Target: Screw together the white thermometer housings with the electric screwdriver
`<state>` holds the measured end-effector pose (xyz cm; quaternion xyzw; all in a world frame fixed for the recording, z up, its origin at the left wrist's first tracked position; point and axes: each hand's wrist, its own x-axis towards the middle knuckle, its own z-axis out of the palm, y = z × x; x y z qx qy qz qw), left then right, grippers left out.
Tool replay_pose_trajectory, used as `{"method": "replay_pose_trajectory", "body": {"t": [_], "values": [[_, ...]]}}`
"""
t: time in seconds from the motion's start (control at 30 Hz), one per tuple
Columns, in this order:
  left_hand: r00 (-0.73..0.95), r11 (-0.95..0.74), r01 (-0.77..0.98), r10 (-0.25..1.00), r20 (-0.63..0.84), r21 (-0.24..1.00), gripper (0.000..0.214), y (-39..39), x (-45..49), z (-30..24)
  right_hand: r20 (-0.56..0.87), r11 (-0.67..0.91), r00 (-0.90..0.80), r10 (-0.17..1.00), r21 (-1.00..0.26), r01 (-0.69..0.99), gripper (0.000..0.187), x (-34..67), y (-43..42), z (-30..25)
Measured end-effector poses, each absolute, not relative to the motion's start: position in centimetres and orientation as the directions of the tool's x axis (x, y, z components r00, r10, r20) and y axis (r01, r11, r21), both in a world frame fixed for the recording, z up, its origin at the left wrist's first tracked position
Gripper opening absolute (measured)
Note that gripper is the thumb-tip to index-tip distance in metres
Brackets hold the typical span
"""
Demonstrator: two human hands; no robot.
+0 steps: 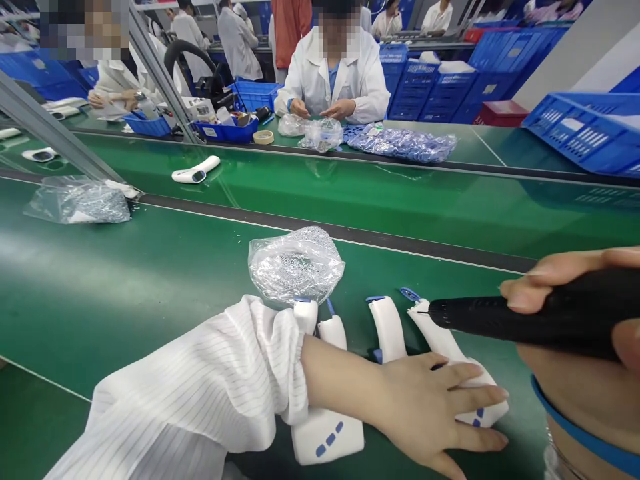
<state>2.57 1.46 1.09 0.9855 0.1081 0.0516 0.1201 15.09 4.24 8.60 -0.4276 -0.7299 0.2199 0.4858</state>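
Note:
My left hand (430, 407), in a white striped sleeve, lies flat across a row of white thermometer housings with blue buttons (327, 437), pressing on the rightmost housing (443, 340). My right hand (585, 320) grips a black electric screwdriver (525, 313), held level, its tip touching the top end of that rightmost housing near a blue part (410, 293). Just beyond the housings sits a clear plastic bag of small screws (295, 263).
A white thermometer (196, 171) lies on the green conveyor belt (400, 200). Another plastic bag (77, 200) sits at the left. Across the belt a person in a white coat (333, 77) handles bags; blue crates (585, 130) stand at the right.

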Motion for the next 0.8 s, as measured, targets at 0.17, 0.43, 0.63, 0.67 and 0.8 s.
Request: {"method": "replay_pose_trajectory", "body": {"t": [0.17, 0.43, 0.63, 0.67, 0.8], "values": [[0.978, -0.954, 0.198, 0.206, 0.014, 0.224, 0.06, 1.5, 2.6, 1.2, 0.496, 0.501, -0.076, 0.865, -0.85, 0.161, 0.038, 14.5, 4.7, 8.3], [0.978, -0.963, 0.207, 0.208, -0.011, 0.174, 0.055, 1.6, 2.4, 1.6, 0.412, 0.411, -0.015, 0.911, -0.904, 0.121, 0.051, 12.8, 5.5, 8.3], [0.978, -0.967, 0.202, 0.208, 0.023, 0.153, 0.055, 1.6, 2.3, 1.6, 0.426, 0.44, -0.116, 0.897, -0.887, 0.139, 0.027, 13.2, 6.1, 6.9], [0.979, -0.968, 0.197, 0.203, 0.029, 0.153, 0.055, 1.6, 2.3, 1.5, 0.425, 0.439, -0.122, 0.897, -0.887, 0.141, 0.027, 13.2, 6.2, 6.8], [0.977, -0.97, 0.198, 0.207, 0.048, 0.142, 0.057, 1.6, 2.3, 1.3, 0.419, 0.424, -0.066, 0.905, -0.9, 0.096, 0.026, 13.0, 6.5, 6.3]]}}
